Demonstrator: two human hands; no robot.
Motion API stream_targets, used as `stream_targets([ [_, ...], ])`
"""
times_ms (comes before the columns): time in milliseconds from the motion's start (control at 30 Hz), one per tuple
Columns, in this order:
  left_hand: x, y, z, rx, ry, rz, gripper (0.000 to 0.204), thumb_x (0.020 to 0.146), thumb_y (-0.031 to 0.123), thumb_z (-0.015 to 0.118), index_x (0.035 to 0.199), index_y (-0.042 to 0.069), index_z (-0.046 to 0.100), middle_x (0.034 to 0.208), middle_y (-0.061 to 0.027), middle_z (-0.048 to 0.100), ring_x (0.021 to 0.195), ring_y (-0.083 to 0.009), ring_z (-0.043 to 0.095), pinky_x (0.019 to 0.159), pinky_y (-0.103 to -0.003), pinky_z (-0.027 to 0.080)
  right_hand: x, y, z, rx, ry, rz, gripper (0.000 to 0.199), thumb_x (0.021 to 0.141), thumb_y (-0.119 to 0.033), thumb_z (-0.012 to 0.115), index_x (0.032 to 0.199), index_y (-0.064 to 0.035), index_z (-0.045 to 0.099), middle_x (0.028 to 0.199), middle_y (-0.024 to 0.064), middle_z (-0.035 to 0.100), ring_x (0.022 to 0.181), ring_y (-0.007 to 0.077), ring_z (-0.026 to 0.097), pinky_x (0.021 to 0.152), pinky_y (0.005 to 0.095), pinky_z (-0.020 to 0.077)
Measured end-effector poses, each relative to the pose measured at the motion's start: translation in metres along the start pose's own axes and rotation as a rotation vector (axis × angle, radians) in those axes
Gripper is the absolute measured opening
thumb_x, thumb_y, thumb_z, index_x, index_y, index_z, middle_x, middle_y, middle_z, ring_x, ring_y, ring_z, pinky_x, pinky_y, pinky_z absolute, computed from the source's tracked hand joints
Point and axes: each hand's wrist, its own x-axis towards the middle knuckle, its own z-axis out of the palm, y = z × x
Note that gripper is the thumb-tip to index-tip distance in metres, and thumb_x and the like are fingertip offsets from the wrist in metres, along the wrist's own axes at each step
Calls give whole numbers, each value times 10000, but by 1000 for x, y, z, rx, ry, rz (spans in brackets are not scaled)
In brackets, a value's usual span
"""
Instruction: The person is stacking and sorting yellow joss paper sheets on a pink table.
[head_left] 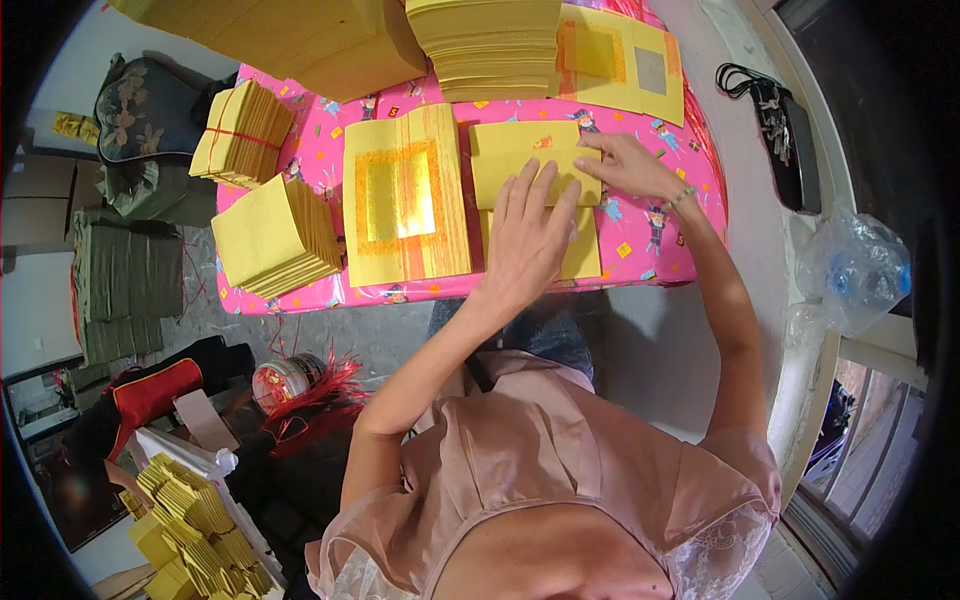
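Note:
A yellow joss paper sheet (490,150), with a small orange print, lies at the front of the table, its upper part overlapping yellow paper (583,255) below it. My left hand (535,225) rests flat on it, fingers stretched out and slightly apart. At its right edge, my right hand (635,168) has its thumb and fingertips closed on the paper. Just left stands a thick stack of large joss paper (357,200) with a shiny gold square and orange border. Farther left are a stack of smaller yellow paper (262,228) and a bundle (235,130) tied with red string.
The table wears a pink patterned cover (650,235). At the back stand a big yellow block (300,40), a tall paper stack (485,50) and sheets (665,100) with a silver square. A crate of yellow bundles (195,510) and a tub (285,380) stand lower left.

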Motion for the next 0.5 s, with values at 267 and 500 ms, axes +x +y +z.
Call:
stream_targets([
  [267,-4,-16,42,59,-130,-234,736,851,353,667,1455,52,373,1491,-256,308,1390,-454,263,1115,-547,249,53,29,-5,-141,-29,138,414,900,-359,599,1041,30,611,935,223,652,853,339,622,751,421,487],
  [500,-7,-26,56,71,-157,-286,731,896,420,606,1475,55,349,1510,-267,276,1400,-461,239,1131,-556,208,63,30,7,-457,131,-57,327,902,-324,607,1061,-38,616,1065,157,623,1043,329,583,863,425,470],
])
